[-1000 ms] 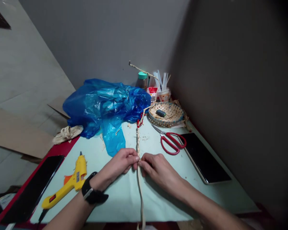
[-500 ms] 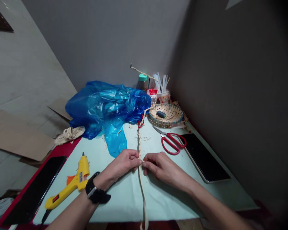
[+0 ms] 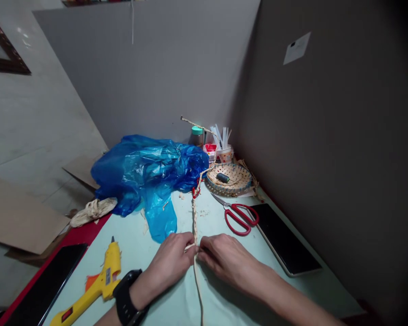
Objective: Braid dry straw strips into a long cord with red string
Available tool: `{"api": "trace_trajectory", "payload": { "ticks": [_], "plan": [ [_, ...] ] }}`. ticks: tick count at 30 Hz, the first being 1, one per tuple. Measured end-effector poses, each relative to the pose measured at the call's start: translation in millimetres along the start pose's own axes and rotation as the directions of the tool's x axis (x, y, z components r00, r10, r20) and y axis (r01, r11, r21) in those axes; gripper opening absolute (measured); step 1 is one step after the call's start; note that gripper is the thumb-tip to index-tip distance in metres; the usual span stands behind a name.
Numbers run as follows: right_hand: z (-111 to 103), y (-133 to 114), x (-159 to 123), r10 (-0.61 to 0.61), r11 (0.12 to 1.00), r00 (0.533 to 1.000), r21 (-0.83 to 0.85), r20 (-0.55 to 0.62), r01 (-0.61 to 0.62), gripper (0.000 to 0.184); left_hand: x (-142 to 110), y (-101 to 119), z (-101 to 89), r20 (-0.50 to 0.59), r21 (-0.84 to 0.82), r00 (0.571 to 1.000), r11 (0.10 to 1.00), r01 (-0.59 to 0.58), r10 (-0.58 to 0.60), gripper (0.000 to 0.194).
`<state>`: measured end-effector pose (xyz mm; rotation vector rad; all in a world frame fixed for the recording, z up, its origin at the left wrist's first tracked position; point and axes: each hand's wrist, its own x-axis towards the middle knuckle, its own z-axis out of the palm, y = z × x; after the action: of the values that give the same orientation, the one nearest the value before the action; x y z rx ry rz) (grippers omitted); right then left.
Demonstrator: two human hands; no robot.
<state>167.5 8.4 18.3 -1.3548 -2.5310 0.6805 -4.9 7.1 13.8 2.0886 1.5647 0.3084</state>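
Note:
A pale braided cord runs down the middle of the light green table top, from a red clip near the blue bag toward me. My left hand, with a black watch on its wrist, and my right hand meet at the cord. Both pinch its strands with closed fingertips where the braid ends. Below my hands the loose strands trail to the table's near edge.
A crumpled blue plastic bag lies behind the cord. Red-handled scissors, a woven basket and a black tablet sit to the right. A yellow glue gun and a second black slab lie left. Grey walls close the corner.
The view has tilted upward, so everything sits lower in the picture. My hands stay pinched on the cord at about the same spot on the braid.

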Motion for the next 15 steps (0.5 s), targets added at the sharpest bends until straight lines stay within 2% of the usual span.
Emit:
{"api": "trace_trajectory", "payload": {
  "ticks": [3, 6, 9, 12, 15],
  "plan": [
    [-15.3, 2.4, 4.0, -0.020, 0.998, 0.999, -0.063, 0.037, 0.023, 0.024, -2.8, 3.9, 2.0, -0.027, 0.182, 1.000, 0.983, 0.004, 0.001, 0.024],
    [-34.3, 14.8, 15.9, 0.011, 0.991, 0.999, -0.134, 0.031, -0.007, 0.025, -8.5, 10.8, 7.4, -0.052, 0.319, 0.999, 0.948, 0.001, 0.016, 0.026],
    [-51.0, 34.2, 36.3, 0.031, 0.996, 1.000, -0.089, 0.001, -0.031, 0.025, -13.6, 17.5, 6.4, -0.069, 0.403, 0.997, 0.915, -0.004, 0.034, 0.026],
    [-59.9, 52.0, 62.3, 0.013, 1.000, 0.999, -0.006, -0.047, -0.013, 0.022, -8.5, 18.7, -9.1, -0.081, 0.395, 0.996, 0.918, 0.008, 0.026, 0.027],
    [-61.0, 62.7, 89.6, 0.021, 1.000, 0.993, 0.014, -0.119, -0.019, 0.020, 17.5, 12.0, -31.4, -0.173, 0.295, 0.985, 0.953, 0.063, -0.011, 0.031]
  ]
}}
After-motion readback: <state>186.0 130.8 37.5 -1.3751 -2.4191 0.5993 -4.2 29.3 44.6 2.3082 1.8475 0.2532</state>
